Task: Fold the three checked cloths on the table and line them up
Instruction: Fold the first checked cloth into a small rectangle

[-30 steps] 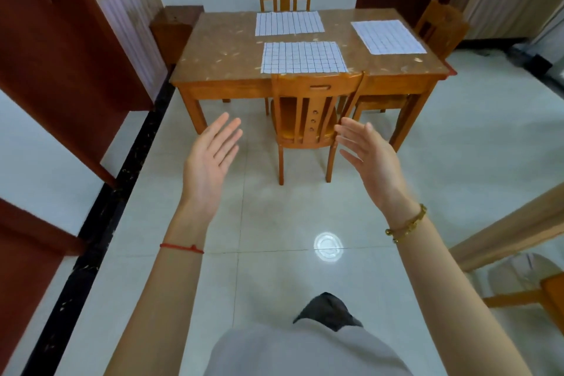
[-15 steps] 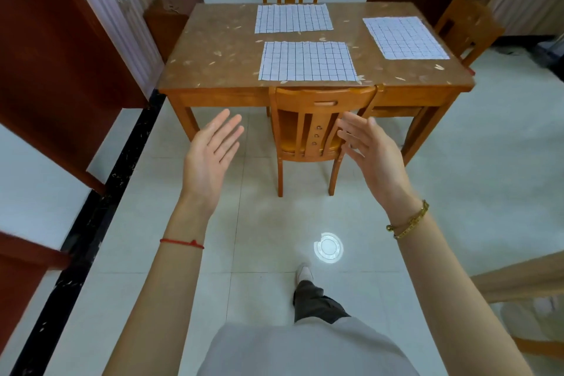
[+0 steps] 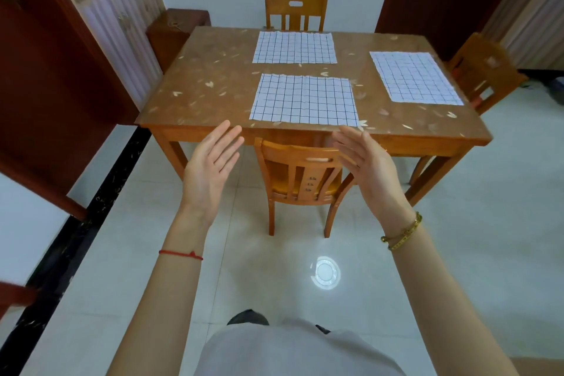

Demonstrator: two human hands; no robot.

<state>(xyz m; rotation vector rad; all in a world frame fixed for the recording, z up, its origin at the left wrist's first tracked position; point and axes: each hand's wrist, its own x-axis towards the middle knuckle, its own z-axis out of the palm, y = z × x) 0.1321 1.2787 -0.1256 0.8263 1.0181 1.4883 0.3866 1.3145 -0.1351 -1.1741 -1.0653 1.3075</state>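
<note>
Fingers [image 3: 229, 143] straight and loosely spread, the person's left hand [image 3: 207, 174] hangs empty in the air. The right hand [image 3: 372, 171] mirrors it, palm turned inward, its own fingers [image 3: 354, 143] extended and gripping nothing. Neither hand touches anything. Between them, at 12 o'clock, stands the back of a wooden chair [image 3: 300, 174] tucked under the near edge of the table [image 3: 207, 91].

Just beyond the fingertips, at 12 o'clock on the tabletop, the nearest cloth [image 3: 305, 100] lies flat and unfolded, its front hem close to the table's near edge. Farther along the same line, the second cloth [image 3: 294, 47] is spread before another chair [image 3: 295, 11] at the far side. The third cloth [image 3: 415, 76] lies at about 2 o'clock, well apart from the other two, near the table's right edge. All three are open to full size.

Judging by this, no fold has been made, and the step in hand appears to be the approach to the first cloth. The next move likely calls for both hands to reach over the chair back and pinch the nearest cloth by two corners. The tucked-in chair may make that a long reach; sliding it aside could help.
</note>
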